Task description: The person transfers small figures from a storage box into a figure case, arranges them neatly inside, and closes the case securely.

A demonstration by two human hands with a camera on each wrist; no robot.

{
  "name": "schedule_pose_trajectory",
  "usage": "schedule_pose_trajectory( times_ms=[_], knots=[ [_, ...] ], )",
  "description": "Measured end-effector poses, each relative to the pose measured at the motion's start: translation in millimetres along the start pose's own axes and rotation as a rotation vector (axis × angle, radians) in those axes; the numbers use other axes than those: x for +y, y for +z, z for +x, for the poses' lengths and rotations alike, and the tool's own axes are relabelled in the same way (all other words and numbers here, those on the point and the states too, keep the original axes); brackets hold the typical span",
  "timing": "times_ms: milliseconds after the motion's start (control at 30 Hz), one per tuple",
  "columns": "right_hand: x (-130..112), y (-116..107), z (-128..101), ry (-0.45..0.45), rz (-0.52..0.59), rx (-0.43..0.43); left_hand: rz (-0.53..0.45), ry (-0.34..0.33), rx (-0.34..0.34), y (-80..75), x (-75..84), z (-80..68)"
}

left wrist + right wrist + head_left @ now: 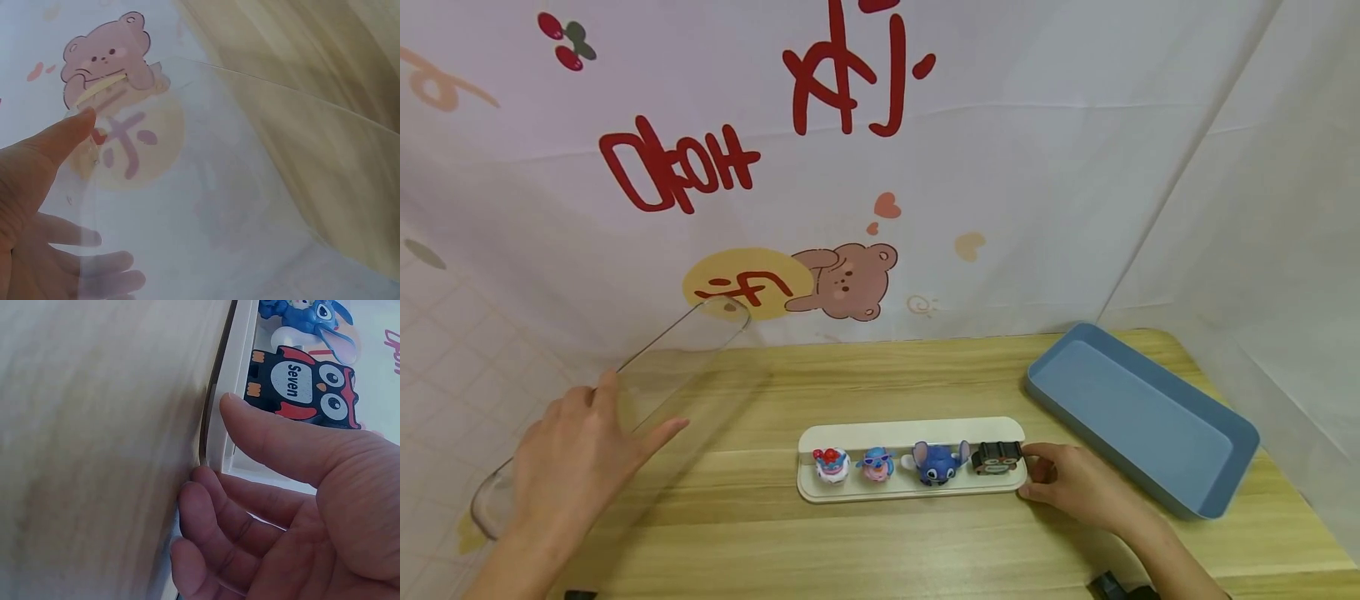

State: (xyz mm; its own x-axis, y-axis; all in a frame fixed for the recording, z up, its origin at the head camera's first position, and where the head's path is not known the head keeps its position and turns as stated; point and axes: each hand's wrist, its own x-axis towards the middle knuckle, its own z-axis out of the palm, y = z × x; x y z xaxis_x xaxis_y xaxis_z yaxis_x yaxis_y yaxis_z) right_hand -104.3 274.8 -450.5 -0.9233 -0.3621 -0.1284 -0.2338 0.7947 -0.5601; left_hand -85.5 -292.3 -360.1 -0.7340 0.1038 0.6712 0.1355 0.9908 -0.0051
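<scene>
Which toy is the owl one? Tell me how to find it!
Find the long white plastic stand in the middle of the light wooden table, where four small toys sit in a row. The black owl figure is last on the right, beside the right hand. Unlike its blue furry neighbour, it is black with big round eyes.

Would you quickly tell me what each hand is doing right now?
Left hand: holding the clear plastic cover.
Right hand: gripping the end of the white base.

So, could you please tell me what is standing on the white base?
Four small figures stand in a row on the white base: red-topped, pink, blue and black owl. Their undersides are hidden.
</scene>
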Motion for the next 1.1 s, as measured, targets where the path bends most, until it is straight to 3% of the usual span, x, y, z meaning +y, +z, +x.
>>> schedule_pose_trajectory(
  times_ms=[667, 900, 1100],
  knots=[
    [0.8, 1.1, 0.0, 0.017, 0.006, -0.004, -0.059, 0.019, -0.071, -26.7, 40.0, 45.8],
    [1.5, 1.8, 0.4, 0.016, 0.004, -0.001, -0.085, -0.034, -0.198, -34.0, 56.8, 58.6],
    [2.1, 2.3, 0.5, 0.012, 0.003, -0.003, -0.107, -0.014, -0.202, -35.1, 74.6, 67.1]
  ],
)
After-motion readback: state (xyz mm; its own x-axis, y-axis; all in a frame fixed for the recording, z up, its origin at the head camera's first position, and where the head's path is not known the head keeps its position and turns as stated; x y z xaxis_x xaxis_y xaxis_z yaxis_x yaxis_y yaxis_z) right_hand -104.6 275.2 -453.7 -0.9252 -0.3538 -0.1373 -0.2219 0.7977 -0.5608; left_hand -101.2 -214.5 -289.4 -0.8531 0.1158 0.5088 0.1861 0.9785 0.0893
